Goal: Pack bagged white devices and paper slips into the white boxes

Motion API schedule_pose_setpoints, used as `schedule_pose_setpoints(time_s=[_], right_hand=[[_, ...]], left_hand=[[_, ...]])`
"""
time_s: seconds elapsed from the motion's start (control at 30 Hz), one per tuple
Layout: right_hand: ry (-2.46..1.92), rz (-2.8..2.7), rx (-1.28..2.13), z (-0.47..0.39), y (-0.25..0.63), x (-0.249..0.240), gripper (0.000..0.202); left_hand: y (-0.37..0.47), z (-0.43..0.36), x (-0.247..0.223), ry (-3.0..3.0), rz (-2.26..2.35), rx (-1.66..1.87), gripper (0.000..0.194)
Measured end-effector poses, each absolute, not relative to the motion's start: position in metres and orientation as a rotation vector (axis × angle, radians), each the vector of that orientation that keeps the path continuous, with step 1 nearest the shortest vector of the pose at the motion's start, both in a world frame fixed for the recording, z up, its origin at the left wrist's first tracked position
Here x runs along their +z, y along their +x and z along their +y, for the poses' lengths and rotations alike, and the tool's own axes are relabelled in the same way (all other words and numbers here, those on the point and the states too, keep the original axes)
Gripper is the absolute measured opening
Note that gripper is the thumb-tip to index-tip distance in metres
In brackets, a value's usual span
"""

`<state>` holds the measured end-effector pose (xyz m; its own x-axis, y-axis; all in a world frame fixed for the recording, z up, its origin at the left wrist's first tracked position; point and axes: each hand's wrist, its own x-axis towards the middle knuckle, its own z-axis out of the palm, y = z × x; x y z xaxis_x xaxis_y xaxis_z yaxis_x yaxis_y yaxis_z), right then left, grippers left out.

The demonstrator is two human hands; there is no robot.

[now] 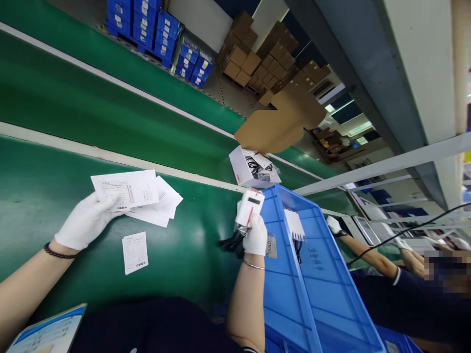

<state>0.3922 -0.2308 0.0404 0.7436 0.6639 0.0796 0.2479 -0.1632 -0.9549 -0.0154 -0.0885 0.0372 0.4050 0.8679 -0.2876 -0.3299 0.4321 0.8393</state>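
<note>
My left hand [90, 218], in a white glove, pinches a printed card [127, 189] by its left edge. More printed papers [160, 203] fan out beneath that card, over the green bench. A small stack of cards [135, 252] lies just below, apart from the hand. My right hand [256, 236], gloved too, grips a white rectangular device [250, 208] with a dark window and a red stripe. Clear plastic and black cables [233, 242] show under it. The device is beside the left wall of a blue divided bin [285, 279].
A white open box [239, 169] with cables and a brown cardboard flap stands on the conveyor [147, 127] ahead. White packs [294, 223] stand in the bin. At right, a co-worker's gloved hand [334, 225] is near the line. A metal shelf frame [386, 166] overhangs the right.
</note>
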Motion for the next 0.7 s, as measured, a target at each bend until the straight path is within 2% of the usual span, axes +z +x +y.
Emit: schedule_pose_setpoints(time_s=[0.17,0.27,0.47,0.6,0.7], right_hand=[[-1.370,-0.693,0.756,-0.224,0.359,0.048,0.029],[-1.187,-0.763,0.868,-0.220,0.346,0.045,0.033],[-1.589,-1.003,0.774,-0.221,0.336,0.047,0.044],[-1.670,-1.054,0.758,-0.215,0.316,0.049,0.034],[-1.654,-1.115,0.779,-0.198,0.285,0.049,0.029]], left_hand=[[-0.015,-0.088,0.038,0.817,0.843,0.868,0.046],[-0.014,-0.089,0.042,0.840,0.845,0.859,0.050],[-0.012,-0.088,0.045,0.842,0.851,0.840,0.045],[-0.014,-0.087,0.041,0.815,0.818,0.819,0.043],[-0.012,-0.098,0.037,0.909,0.798,0.722,0.032]])
